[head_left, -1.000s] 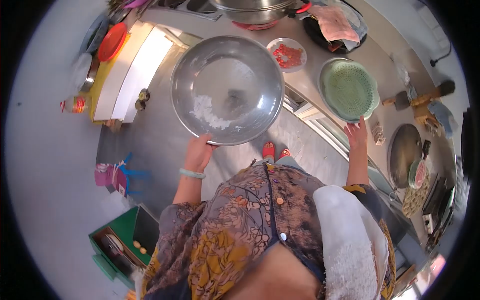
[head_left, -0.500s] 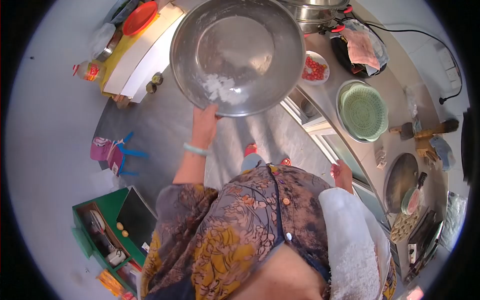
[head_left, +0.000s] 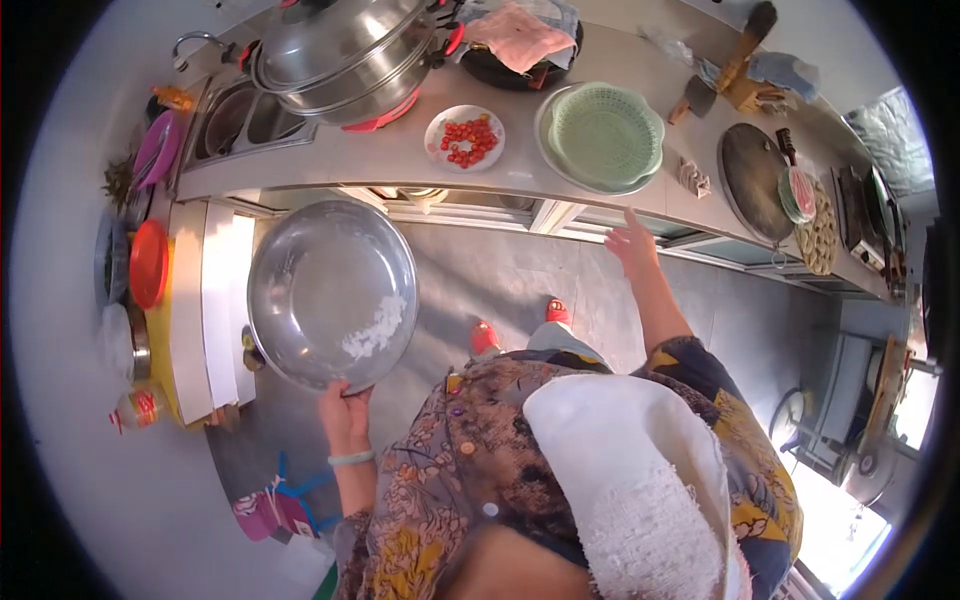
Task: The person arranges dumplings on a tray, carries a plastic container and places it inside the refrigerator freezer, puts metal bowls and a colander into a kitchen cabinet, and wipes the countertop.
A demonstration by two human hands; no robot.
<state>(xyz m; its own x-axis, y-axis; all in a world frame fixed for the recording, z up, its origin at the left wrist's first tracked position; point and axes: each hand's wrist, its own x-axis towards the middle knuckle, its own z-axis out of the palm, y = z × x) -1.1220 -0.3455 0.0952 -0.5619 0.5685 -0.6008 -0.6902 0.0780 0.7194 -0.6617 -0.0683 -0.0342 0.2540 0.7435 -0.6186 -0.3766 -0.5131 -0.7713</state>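
Observation:
My left hand (head_left: 346, 418) grips the near rim of a wide steel basin (head_left: 320, 270), with fingers closed on it. White powder (head_left: 376, 328) lies in the basin's lower right part. The basin hangs over the floor, left of my feet. On the other side, my right hand (head_left: 632, 246) is in the air in front of the counter edge, fingers apart and holding nothing. Just beyond it on the counter, a green plastic basket (head_left: 606, 132) rests in a metal bowl (head_left: 545, 150).
Along the counter (head_left: 370, 165) stand a steel steamer (head_left: 345, 60), a plate of small red fruits (head_left: 466, 138), a dark pan under cloths (head_left: 515, 38), a round board (head_left: 752, 180) and a sink (head_left: 228, 120). A white cabinet (head_left: 225, 300) stands left of the basin.
The view has turned toward the right. The basin, still in my left hand, has moved down and left in view. My right hand left the basket's edge, dropped back, then reached forward again with spread fingers.

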